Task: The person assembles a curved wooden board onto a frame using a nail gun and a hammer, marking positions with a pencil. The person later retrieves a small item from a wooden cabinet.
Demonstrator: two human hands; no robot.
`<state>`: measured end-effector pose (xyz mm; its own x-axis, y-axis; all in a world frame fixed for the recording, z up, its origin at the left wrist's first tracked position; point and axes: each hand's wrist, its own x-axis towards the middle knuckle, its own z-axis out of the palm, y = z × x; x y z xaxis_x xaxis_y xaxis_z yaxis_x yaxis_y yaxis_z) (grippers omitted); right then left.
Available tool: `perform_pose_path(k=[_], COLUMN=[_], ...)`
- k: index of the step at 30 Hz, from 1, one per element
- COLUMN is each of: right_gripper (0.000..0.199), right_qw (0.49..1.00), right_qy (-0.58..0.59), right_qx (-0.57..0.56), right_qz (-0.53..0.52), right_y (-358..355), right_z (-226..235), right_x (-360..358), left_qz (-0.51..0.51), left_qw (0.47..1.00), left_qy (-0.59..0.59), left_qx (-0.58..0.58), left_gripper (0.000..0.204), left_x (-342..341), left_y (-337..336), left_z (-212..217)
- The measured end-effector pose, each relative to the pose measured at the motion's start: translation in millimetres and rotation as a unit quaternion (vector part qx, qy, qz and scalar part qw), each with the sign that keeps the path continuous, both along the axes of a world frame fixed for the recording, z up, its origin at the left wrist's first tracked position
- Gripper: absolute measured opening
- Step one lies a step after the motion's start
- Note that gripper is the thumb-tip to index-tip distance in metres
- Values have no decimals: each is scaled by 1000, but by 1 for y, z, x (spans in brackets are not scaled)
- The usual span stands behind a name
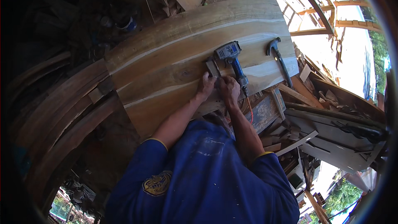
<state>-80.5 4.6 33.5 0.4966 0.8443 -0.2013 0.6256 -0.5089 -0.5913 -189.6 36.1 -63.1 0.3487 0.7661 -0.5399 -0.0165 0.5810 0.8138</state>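
On the head view, centre frame, I see both hands meeting on a wide wooden slab with pale and brown grain bands. Left hand has its fingers together, pinching a small grey wooden block that stands on the slab. Right hand sits just beside it, fingers curled shut; I cannot tell what they hold, maybe a small piece against the block's base. Blue power tool lies on the slab touching the area right of the block, its handle running down toward the right hand, an orange cord trailing off below the slab edge. Claw hammer lies further right on the slab, apart from both hands.

My judgement: the block is being positioned. To do it well, I'd keep the left fingers low on the block, press it flat on the slab, and keep the right fingers off the tool until the block is steady.

Curved planks stack at left. Loose boards and scrap wood pile at right. Blue shirt fills the lower frame.
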Motion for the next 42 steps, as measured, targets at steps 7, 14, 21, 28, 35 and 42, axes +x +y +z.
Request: perform_pose_path(k=[7,14,21,28,35,42], right_gripper=[10,7,19,41,40,44], right_qw=[987,970,977,973,970,975], right_qy=[-110,-142,-105,-128,-126,-87], right_qx=[10,68,90,24,2,-12], right_qz=[118,186,162,193,209,206], right_y=[-9,-7,-18,-32,-30,-27], right_z=[5,-4,5,9,12,23], right_x=[-3,14,16,24,12,0], left_qz=[32,29,-14,4,36,-18], left_qw=[998,999,978,972,935,959], left_qy=[-9,8,169,169,240,203], left_qx=[62,43,125,165,260,198], left_gripper=[33,31,35,32,30,40], left_x=[0,4,3,10,14,3], left_y=[-3,-1,-1,-3,-11,-4], left_z=[-7,15,21,24,-5,-8])
